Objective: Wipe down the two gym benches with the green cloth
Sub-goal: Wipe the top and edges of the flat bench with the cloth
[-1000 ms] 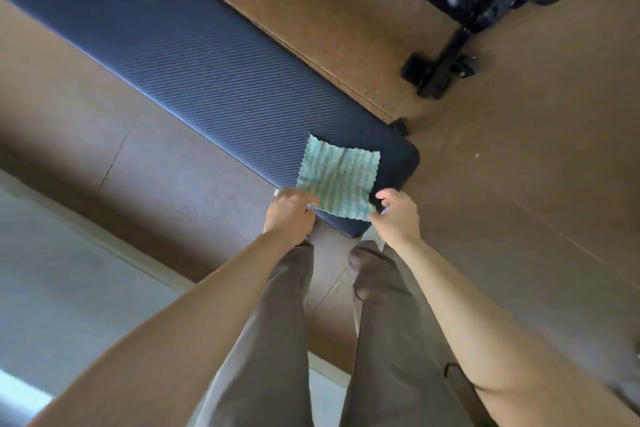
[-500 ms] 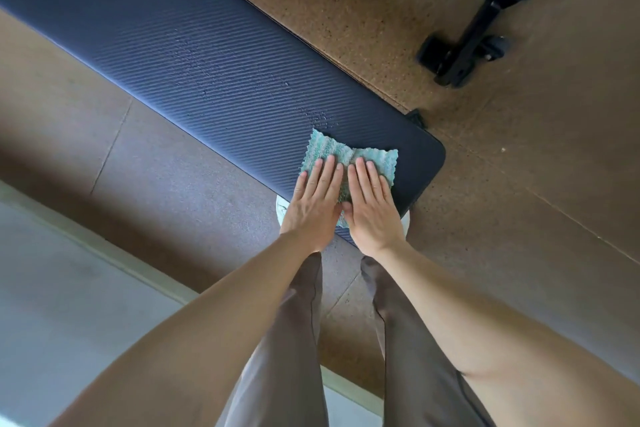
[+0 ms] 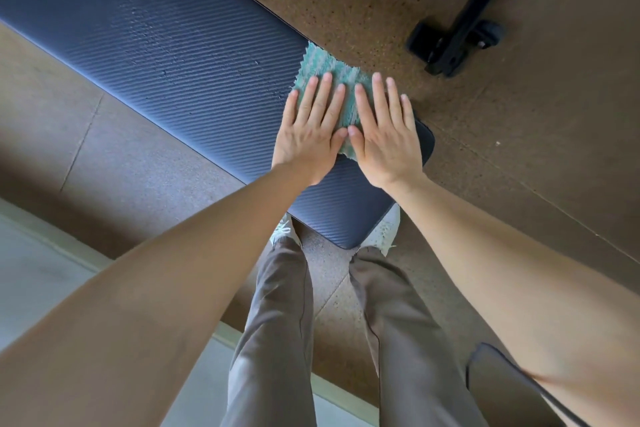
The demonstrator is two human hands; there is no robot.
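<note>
Bench pad [image 3: 173, 62], green cloth [image 3: 320, 61] under flat fingers [image 3: 321, 97]

Your bare left hand [image 3: 306, 140] lies flat, palm down, fingers [image 3: 322, 94] straight and slightly spread. Your bare right hand [image 3: 388, 146] lies flat just beside it in the same pose. The two thumb tips meet or nearly meet. Your left forearm [image 3: 166, 274] and right forearm [image 3: 512, 263] extend forward and converge toward the hands, with both wrists straight.
</note>
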